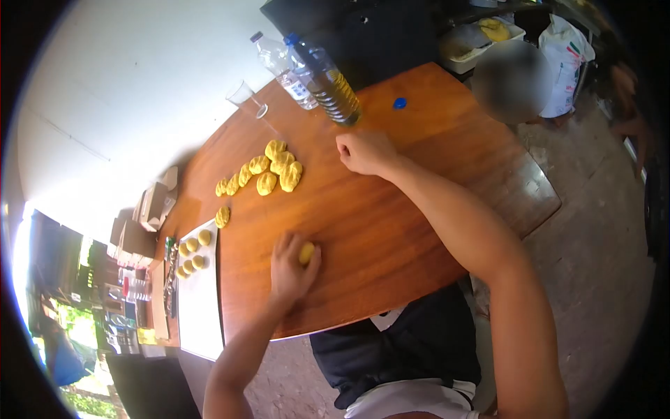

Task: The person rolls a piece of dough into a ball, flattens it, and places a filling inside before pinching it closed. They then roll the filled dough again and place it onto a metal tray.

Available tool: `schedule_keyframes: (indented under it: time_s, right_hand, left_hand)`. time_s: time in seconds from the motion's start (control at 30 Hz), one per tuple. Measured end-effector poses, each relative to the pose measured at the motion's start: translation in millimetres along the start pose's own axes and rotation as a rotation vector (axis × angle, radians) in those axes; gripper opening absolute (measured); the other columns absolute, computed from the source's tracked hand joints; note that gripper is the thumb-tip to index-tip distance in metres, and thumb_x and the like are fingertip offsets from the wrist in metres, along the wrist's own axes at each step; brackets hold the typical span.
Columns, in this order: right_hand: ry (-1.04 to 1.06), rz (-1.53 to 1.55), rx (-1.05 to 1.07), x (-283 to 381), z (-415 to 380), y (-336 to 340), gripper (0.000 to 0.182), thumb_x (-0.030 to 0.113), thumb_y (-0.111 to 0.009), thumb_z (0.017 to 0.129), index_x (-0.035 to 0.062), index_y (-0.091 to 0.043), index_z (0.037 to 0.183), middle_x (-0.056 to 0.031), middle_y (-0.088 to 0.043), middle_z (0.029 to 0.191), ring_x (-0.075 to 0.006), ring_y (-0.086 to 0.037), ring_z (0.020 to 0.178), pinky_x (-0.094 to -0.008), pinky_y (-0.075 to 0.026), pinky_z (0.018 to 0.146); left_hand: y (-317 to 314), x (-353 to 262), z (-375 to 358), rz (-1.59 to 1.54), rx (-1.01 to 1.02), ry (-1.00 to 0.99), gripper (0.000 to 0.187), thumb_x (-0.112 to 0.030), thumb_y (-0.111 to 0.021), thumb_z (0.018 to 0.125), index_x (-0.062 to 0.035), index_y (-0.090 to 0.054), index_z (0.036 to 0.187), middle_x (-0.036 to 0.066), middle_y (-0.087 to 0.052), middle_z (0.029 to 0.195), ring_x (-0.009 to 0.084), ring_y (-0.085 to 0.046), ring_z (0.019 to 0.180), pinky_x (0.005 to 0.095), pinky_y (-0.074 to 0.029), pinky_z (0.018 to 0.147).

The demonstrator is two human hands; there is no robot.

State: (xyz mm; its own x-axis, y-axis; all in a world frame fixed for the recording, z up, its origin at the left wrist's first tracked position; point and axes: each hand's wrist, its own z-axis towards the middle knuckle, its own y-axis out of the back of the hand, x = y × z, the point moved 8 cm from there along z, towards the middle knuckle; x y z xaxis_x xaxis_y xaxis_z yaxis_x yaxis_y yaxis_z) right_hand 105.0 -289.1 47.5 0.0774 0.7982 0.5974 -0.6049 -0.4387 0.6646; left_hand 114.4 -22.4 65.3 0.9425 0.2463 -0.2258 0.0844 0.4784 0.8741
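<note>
My left hand (293, 269) is curled around a small yellow dough ball (306, 253) on the wooden table, near its front edge. Closed in a fist, my right hand (366, 153) rests on the table close to the bottle of yellow oil (335, 91); nothing shows in it. Between the hands and the wall lie several rough yellow dough pieces (266, 183), some touching. One single dough piece (222, 216) sits by the corner of a pale tray (199, 307). Several smooth round dough balls (198, 262) stand in rows at the tray's far end.
A clear plastic bottle (286, 73) and a clear cup (248, 100) stand at the back by the wall. A blue cap (399, 103) lies right of the oil bottle. Cardboard boxes (150, 213) are at the left. A white sack (560, 66) and a blurred area are beyond the table.
</note>
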Motion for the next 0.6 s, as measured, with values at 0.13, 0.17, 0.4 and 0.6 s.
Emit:
schedule_keyframes:
  time_s: [0.13, 0.17, 0.4, 0.6]
  right_hand:
    - [0.016, 0.002, -0.011, -2, 0, 1, 0.006, 0.018, -0.067, 0.083, 0.0127, -0.069, 0.081, -0.0103, -0.072, 0.082, -0.0341, -0.07, 0.079, -0.0481, -0.053, 0.067]
    - [0.034, -0.007, -0.016, -2, -2, 4, 0.006, 0.018, -0.067, 0.083, 0.013, -0.069, 0.081, -0.0102, -0.072, 0.082, -0.0342, -0.07, 0.079, -0.048, -0.053, 0.068]
    - [0.005, 0.015, 0.007, -6, -1, 4, 0.008, 0.02, -0.067, 0.084, 0.0126, -0.069, 0.081, -0.0112, -0.072, 0.082, -0.0351, -0.069, 0.077, -0.0476, -0.053, 0.068]
    - [0.045, -0.011, -0.016, 0, 1, 4, 0.007, 0.018, -0.068, 0.084, 0.0115, -0.069, 0.082, -0.0113, -0.072, 0.081, -0.0346, -0.069, 0.078, -0.0473, -0.053, 0.069]
  left_hand:
    - [-36, 27, 74, -0.14, 0.002, 0.098, 0.018, -0.006, -0.068, 0.085, -0.0008, -0.067, 0.103, 0.019, -0.064, 0.103, 0.0374, -0.063, 0.098, 0.0427, -0.051, 0.087]
    - [-41, 16, 75, -0.142, 0.005, 0.088, 0.018, -0.006, -0.068, 0.085, -0.0008, -0.067, 0.103, 0.019, -0.064, 0.103, 0.0374, -0.063, 0.098, 0.0427, -0.051, 0.087]
    - [-2, -16, -9, -0.015, 0.025, 0.008, 0.018, -0.006, -0.069, 0.085, -0.0012, -0.067, 0.102, 0.018, -0.065, 0.1, 0.0383, -0.063, 0.096, 0.0436, -0.051, 0.088]
    - [-32, 12, 64, -0.143, 0.005, 0.108, 0.015, -0.009, -0.07, 0.085, 0.0007, -0.063, 0.095, 0.018, -0.061, 0.094, 0.0395, -0.061, 0.09, 0.0429, -0.05, 0.082]
